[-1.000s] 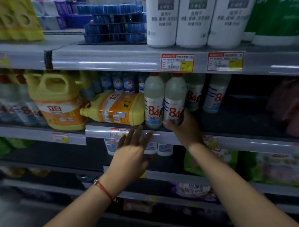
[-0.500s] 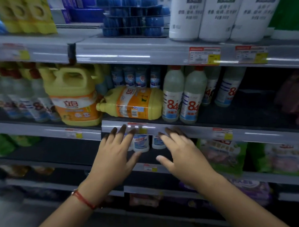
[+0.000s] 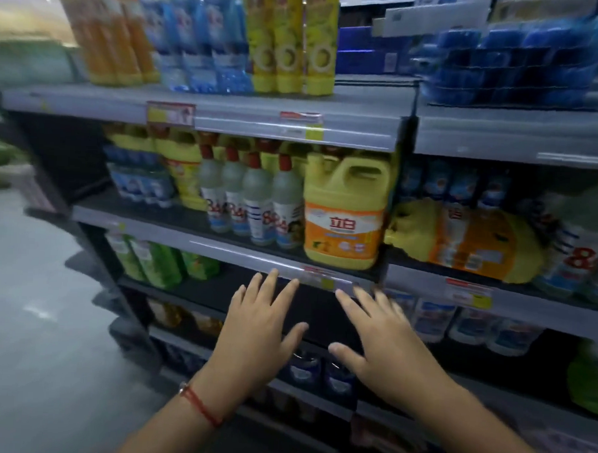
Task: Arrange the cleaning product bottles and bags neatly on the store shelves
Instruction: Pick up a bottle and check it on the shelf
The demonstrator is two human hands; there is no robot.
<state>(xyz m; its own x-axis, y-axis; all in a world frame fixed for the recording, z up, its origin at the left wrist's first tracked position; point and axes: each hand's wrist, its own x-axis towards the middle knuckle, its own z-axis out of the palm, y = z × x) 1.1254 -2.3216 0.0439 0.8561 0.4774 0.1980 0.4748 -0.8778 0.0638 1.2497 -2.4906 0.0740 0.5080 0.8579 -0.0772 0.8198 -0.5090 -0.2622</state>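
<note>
Clearly you were midway: both your left hand [image 3: 257, 334] and right hand [image 3: 384, 350] hovered spread and empty below the middle shelf [image 3: 241, 249]. Four red-capped bottles [image 3: 249, 203] stood in a row beside one upright yellow jug [image 3: 344, 211]; a second yellow jug [image 3: 468, 242], lying sideways, likely needed righting.

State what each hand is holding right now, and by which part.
Nothing is held. The left hand and right hand are both open with fingers spread, in front of the shelf edge.
</note>
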